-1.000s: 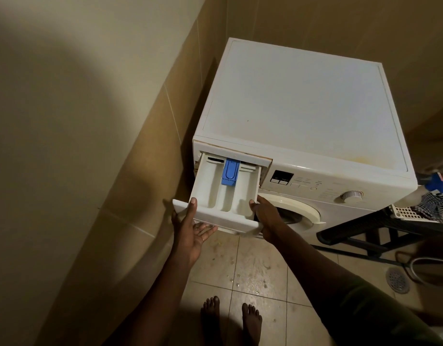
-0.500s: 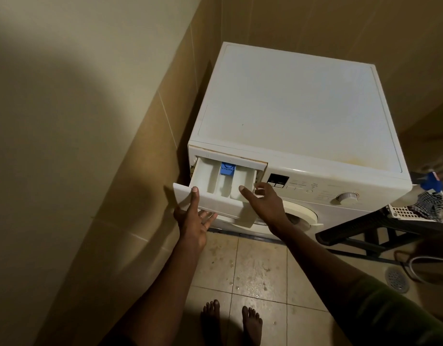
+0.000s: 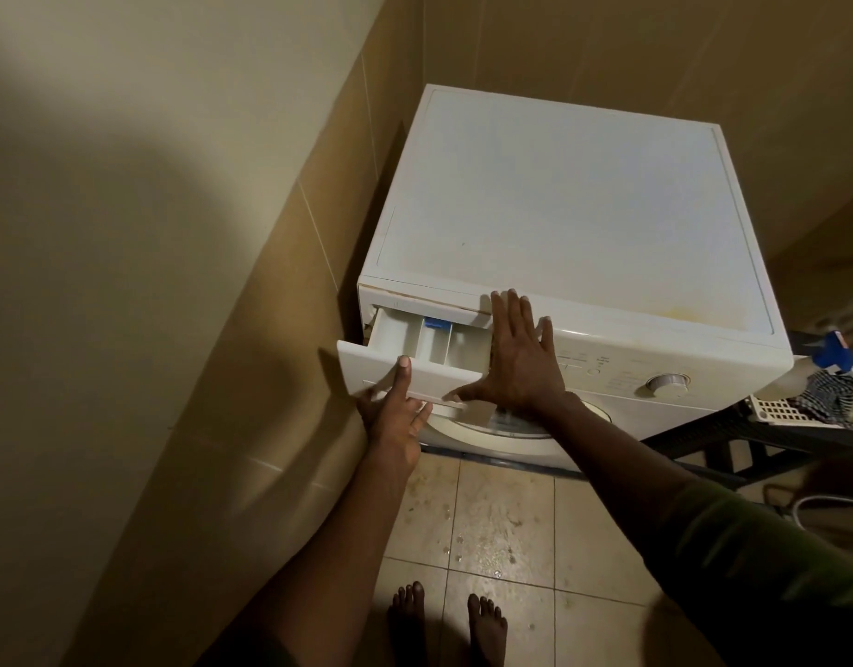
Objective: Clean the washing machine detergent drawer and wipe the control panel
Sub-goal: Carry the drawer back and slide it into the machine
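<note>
A white washing machine (image 3: 559,209) stands in a tiled corner. Its detergent drawer (image 3: 415,344) sticks partly out at the front left, with a blue insert (image 3: 436,324) showing at the back of the middle compartment. My left hand (image 3: 395,411) holds the drawer's front from below, thumb up on its top edge. My right hand (image 3: 516,358) lies flat with straight fingers on the control panel (image 3: 607,363) just right of the drawer, thumb touching the drawer's front. A round dial (image 3: 667,381) sits further right on the panel.
The wall (image 3: 174,281) runs close along the machine's left side. A white basket (image 3: 800,406) with a checked cloth (image 3: 828,389) and a blue-capped bottle (image 3: 833,351) stands at the right on a dark rack. My bare feet (image 3: 444,618) are on the stained floor tiles.
The drawer has slid further into the machine. My right hand left the drawer's right side and now lies flat on the control panel. My left hand stays under the drawer front.
</note>
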A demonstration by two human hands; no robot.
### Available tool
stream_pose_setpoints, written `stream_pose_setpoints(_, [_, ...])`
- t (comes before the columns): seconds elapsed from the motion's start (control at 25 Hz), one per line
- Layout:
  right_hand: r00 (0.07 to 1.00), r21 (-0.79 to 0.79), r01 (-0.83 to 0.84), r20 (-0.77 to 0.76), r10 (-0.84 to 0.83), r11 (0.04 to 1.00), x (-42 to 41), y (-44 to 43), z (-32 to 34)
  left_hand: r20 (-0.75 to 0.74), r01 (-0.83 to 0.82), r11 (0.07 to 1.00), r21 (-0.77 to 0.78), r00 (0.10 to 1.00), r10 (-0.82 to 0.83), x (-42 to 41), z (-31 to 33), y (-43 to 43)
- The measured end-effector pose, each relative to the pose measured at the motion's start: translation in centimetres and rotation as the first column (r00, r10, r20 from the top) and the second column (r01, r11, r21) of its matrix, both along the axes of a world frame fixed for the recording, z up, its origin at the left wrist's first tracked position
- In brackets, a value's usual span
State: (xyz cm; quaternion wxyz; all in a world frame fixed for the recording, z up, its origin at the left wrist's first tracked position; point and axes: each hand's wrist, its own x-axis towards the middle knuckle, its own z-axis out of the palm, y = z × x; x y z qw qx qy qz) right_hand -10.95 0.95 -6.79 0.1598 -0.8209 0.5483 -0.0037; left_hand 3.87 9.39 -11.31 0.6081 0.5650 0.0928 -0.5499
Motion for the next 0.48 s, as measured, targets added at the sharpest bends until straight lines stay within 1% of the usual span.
stream_pose_setpoints(0.12, [0.998,-0.033,-0.016,-0.063,0.014,0.999,0.1,-1.0,0.1,-0.01,0.019,1.0,0.01,1.0,-0.019,0.1,0.1,-1.3])
stream_pose_setpoints(0.28, [0.996,-0.189,0.01,-0.085,-0.026,0.982,0.4,-2.0,0.5,-0.033,0.06,0.998,-0.004,0.998,-0.061,0.5,0.1,-3.7])
stream_pose_setpoints(0.36, [0.994,-0.207,0.028,-0.094,-0.048,0.978,0.9,-2.7,0.7,-0.046,0.088,0.996,-0.003,0.995,-0.088,0.8,-0.1,-4.8])
stream_pose_setpoints(0.48, [0.99,-0.194,0.039,-0.128,-0.065,0.98,1.5,-3.7,0.8,-0.045,0.107,0.994,0.007,0.993,-0.107,1.1,-0.1,-6.1])
